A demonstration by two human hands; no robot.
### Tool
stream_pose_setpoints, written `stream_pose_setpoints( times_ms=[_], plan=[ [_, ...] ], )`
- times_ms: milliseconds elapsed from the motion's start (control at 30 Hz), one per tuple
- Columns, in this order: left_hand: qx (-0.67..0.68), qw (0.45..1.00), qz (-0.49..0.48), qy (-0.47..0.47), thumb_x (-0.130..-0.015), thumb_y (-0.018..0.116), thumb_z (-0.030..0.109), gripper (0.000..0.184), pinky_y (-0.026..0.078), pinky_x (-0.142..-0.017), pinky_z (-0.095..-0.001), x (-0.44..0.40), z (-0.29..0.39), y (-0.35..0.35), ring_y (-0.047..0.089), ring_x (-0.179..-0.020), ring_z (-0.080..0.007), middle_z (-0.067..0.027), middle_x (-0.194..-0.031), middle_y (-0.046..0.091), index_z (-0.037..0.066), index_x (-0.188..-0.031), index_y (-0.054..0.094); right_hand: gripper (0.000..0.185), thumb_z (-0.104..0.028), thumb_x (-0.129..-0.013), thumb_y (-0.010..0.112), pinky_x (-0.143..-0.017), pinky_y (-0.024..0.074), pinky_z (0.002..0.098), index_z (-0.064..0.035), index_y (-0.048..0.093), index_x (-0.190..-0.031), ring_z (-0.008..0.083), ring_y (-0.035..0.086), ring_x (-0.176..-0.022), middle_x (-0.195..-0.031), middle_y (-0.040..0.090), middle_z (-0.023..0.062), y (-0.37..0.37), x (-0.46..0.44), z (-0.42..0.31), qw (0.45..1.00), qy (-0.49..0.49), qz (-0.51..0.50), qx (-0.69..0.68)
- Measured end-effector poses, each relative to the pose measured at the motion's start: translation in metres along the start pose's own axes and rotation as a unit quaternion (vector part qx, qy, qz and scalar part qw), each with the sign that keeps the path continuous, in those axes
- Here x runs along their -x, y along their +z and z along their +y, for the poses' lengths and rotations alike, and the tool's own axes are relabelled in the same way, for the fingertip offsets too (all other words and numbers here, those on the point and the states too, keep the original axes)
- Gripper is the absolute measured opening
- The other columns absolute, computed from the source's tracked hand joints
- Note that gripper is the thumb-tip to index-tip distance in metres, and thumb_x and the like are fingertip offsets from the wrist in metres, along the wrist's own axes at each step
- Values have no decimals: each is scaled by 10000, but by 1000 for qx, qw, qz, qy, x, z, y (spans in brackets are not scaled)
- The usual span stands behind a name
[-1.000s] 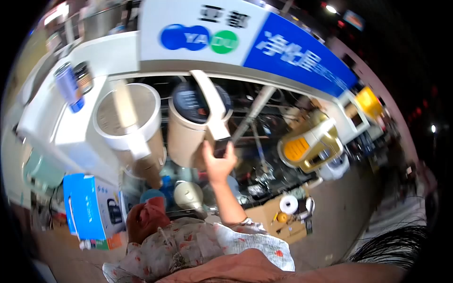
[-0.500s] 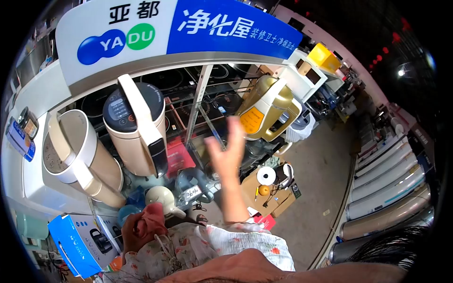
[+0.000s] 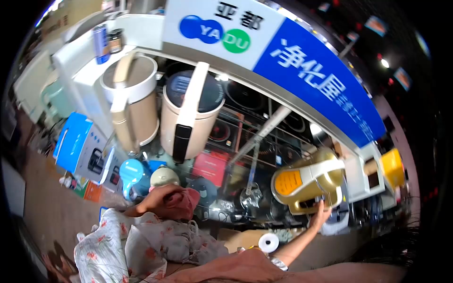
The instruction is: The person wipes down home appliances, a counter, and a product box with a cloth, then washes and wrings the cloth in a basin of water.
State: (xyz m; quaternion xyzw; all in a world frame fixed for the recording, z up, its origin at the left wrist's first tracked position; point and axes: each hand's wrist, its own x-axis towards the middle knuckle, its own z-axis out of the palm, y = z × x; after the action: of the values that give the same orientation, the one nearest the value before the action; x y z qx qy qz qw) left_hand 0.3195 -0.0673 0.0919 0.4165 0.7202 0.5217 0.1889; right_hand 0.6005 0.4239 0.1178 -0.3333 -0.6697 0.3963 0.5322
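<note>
My left hand is closed round a reddish cloth, in front of a cream-coloured mug and a blue cup. At the right end of the glass display counter, my right hand grips the handle of a gold soymilk maker with an orange label. It is tilted, its top pointing right in the view. My palm partly hides the grip. Two beige soymilk makers, one with a white rim and one with a dark lid, stand further left.
A blue-and-white sign runs along the back of the counter. Below the glass lie induction cookers and a red booklet. A blue box is at left; a white tape roll lies low in front.
My right hand has moved right from mid-air to the gold soymilk maker's handle, and the maker has tipped to the right. The view has turned; my left hand still keeps the cloth.
</note>
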Motion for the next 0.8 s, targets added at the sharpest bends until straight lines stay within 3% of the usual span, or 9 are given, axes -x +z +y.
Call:
stream_pose_setpoints(
  times_ms=[33, 133, 167, 300, 333, 433, 600, 700, 800],
  plan=[
    [-26, 1000, -6, -5, -569, 874, 249, 707, 455, -892, -332, 1, 6, 1, 599, -1028, -213, -120, -1113, 624, 38, -1167, 563, 187, -165, -860, 647, -557, 435, 270, -11, 542, -881, 123, 518, -586, -689, 560, 41, 6, 1, -3, 997, 13, -15, -69],
    [28, 999, 39, -22, -587, 852, 246, 666, 452, -900, -335, 10, -1, 9, 601, -1030, -222, -120, -1099, 632, 43, -1155, 569, 168, -130, -867, 620, -421, 335, 249, -28, 524, -775, 95, 429, -443, -533, 487, 20, 24, 16, -14, 997, -24, -13, -76],
    [59, 997, 51, -23, -595, 846, 240, 653, 451, -902, -335, 11, -7, 9, 601, -1031, -223, -120, -1101, 630, 43, -1154, 570, 156, -129, -855, 633, -437, 344, 237, -23, 535, -793, 87, 433, -461, -556, 504, 24, 26, 23, -10, 997, -60, -2, -39],
    [23, 991, 124, 48, -665, 803, 145, 512, 472, -880, -321, 3, -11, 2, 603, -992, -178, -97, -1053, 638, 23, -1109, 578, 178, -132, -814, 687, -494, 389, 249, -2, 571, -852, 93, 471, -526, -639, 541, 12, 59, 63, -33, 991, -49, 114, 52],
    [26, 991, 122, 38, -681, 781, 105, 458, 487, -844, -320, 0, -16, 2, 617, -947, -185, -108, -1021, 642, 30, -1085, 579, 180, -118, -810, 691, -517, 396, 251, 5, 584, -888, 98, 484, -557, -698, 562, 15, 59, 63, -9, 978, -123, 148, 76],
    [-30, 990, 130, 53, -658, 794, 121, 473, 501, -783, -330, -7, 1, -4, 635, -885, -227, -120, -970, 645, 27, -1068, 580, 170, -80, -813, 683, -518, 395, 233, 13, 576, -906, 85, 492, -566, -711, 567, 23, 84, 90, -50, 985, -96, 142, -12],
    [-11, 994, 94, 57, -587, 853, 174, 576, 492, -797, -324, -7, -15, -8, 627, -902, -245, -122, -991, 638, 32, -1072, 576, 107, -53, -837, 657, -482, 369, 206, -16, 557, -841, 64, 468, -507, -637, 542, 7, 106, 99, -59, 983, -54, 154, -84],
    [3, 994, 92, 53, -589, 854, 195, 582, 486, -806, -325, -5, -11, -14, 621, -919, -243, -123, -1014, 631, 30, -1072, 575, 188, -67, -817, 681, -473, 409, 217, 33, 578, -938, 84, 506, -528, -757, 600, 51, 118, 100, -58, 988, -45, 112, -95],
    [4, 994, 96, 42, -591, 854, 208, 591, 484, -817, -324, 0, -15, -24, 619, -931, -228, -123, -1038, 629, 26, -1078, 573, 193, -70, -816, 686, -482, 401, 218, 35, 579, -937, 82, 496, -530, -727, 589, 42, 147, 101, -65, 989, -45, 93, -110]
  ],
)
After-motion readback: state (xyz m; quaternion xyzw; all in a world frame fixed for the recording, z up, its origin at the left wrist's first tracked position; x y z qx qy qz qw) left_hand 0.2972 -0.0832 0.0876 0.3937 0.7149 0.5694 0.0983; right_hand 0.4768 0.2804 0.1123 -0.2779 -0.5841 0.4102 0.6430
